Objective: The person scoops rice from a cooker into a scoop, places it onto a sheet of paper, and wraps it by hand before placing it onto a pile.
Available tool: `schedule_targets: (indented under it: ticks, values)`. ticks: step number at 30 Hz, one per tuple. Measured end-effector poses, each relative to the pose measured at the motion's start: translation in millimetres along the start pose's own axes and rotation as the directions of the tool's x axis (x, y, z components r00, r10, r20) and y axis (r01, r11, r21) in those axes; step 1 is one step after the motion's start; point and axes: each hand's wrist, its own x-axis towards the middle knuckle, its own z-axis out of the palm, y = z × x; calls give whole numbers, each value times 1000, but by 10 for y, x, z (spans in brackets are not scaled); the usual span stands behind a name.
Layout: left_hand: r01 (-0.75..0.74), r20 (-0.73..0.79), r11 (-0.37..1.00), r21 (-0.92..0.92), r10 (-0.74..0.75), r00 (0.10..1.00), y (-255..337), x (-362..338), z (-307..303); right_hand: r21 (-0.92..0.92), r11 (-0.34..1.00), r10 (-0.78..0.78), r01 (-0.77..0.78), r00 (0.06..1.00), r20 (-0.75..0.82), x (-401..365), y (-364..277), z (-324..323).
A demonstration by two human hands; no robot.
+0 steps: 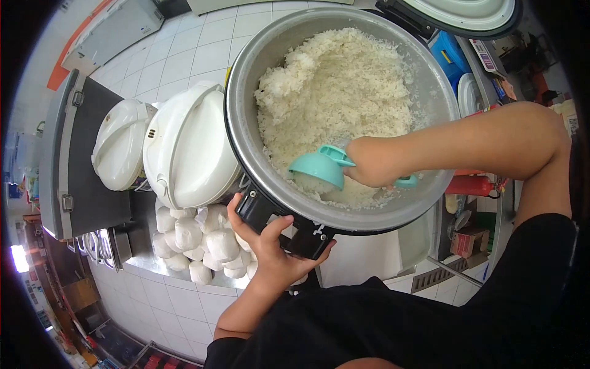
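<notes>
Cooked white rice (pixel 344 80) fills much of a large metal rice cooker pot (pixel 430 86), heaped toward its far side. Inside the pot, my right hand (pixel 373 161) is closed around the handle of a teal rice scoop (pixel 318 169). The scoop's rounded bowl is tilted over the rice near the pot's near left wall, with some rice showing at its mouth. My left hand (pixel 273 249) grips the black side handle (pixel 286 227) of the cooker, thumb and fingers around it.
Left of the pot stand two white lidded rice cookers (pixel 193 144). Below them, several round white wrapped bundles (pixel 209 240) are piled on a metal table. The cooker's open lid (pixel 467 12) is at the upper right. A red fire extinguisher (pixel 470 185) and a cardboard box (pixel 470 242) lie to the right.
</notes>
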Motion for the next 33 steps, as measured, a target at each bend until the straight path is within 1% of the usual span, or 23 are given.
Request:
schedule_targets:
  ticks: [4, 6, 8, 10, 12, 14, 18, 20, 21, 22, 23, 24, 25, 26, 27, 28, 29, 30, 31, 32, 33]
  values:
    - [-22, -21, 1000, -7, 22, 1000, -10, 1, 15, 7, 999, -48, 48, 998, -34, -91, -83, -58]
    - [-17, -47, 999, -47, 15, 999, -14, -17, 36, 9, 997, -73, 73, 996, -47, -136, -86, -62]
    - [-39, -60, 998, -41, 36, 998, -19, -15, 37, 81, 996, -46, 43, 998, 33, -188, -68, -61]
    - [-60, -75, 998, -30, 57, 996, -26, -4, 36, 113, 993, -37, 32, 999, 38, -247, -44, -26]
    - [-50, -57, 999, -21, 48, 997, -29, -23, 32, 136, 990, -31, 24, 998, 54, -322, -69, -23]
    - [-52, -66, 999, -17, 51, 997, -12, -20, 32, 162, 985, 41, -52, 997, 72, -483, -102, -61]
    - [-39, -60, 999, -4, 38, 997, 30, -18, 14, 187, 982, 24, -28, 999, 24, -737, -26, -111]
    - [-35, -71, 999, 27, 37, 997, 48, -28, 8, 275, 961, -39, 41, 999, -14, -866, 53, -136]
    - [-31, -69, 998, 51, 35, 997, 58, -36, 6, 267, 963, -39, 42, 999, -17, -895, 142, -135]
    - [-35, -81, 998, 51, 39, 996, 65, -43, 4, 457, 889, -78, 37, 994, 71, -895, 252, -128]
    - [-40, -88, 998, 48, 44, 995, 66, -51, -2, 625, 780, -134, 11, 980, 150, -923, 359, -107]
    - [-40, -96, 998, 46, 44, 994, 61, -70, 2, 613, 790, -132, 14, 980, 148, -1001, 437, -58]
    - [-7, -96, 1000, -13, 6, 995, 32, -106, 21, 665, 746, -200, 41, 966, 165, -1076, 508, 24]
    - [5, -111, 1000, -11, -7, 994, -24, -174, 61, 713, 698, -267, 58, 946, 184, -1142, 541, 125]
    - [-18, -163, 999, -46, 10, 987, -91, -284, 119, 718, 693, -255, 66, 954, 159, -1281, 510, 260]
    - [-36, -210, 996, -77, 19, 977, -129, -457, 166, 707, 705, -253, 51, 950, 185, -1344, 543, 452]
    - [2, -198, 1000, -26, -7, 980, -129, -655, 193, 765, 641, -305, 61, 935, 181, -1412, 604, 655]
    - [33, -199, 999, -24, -37, 979, -170, -895, 269, 821, 567, -354, 61, 919, 176, -1471, 683, 864]
    - [69, -160, 994, -79, -81, 984, -223, -1169, 365, 834, 552, -357, -13, 900, 250, -1397, 828, 1108]
    - [105, -119, 986, -133, -121, 986, -210, -1432, 434, 832, 553, -357, -42, 890, 282, -1218, 1042, 1417]
    - [136, -126, 986, -99, -148, 981, -81, -1669, 528, 895, 409, -322, -180, 889, 326, -980, 1288, 1788]
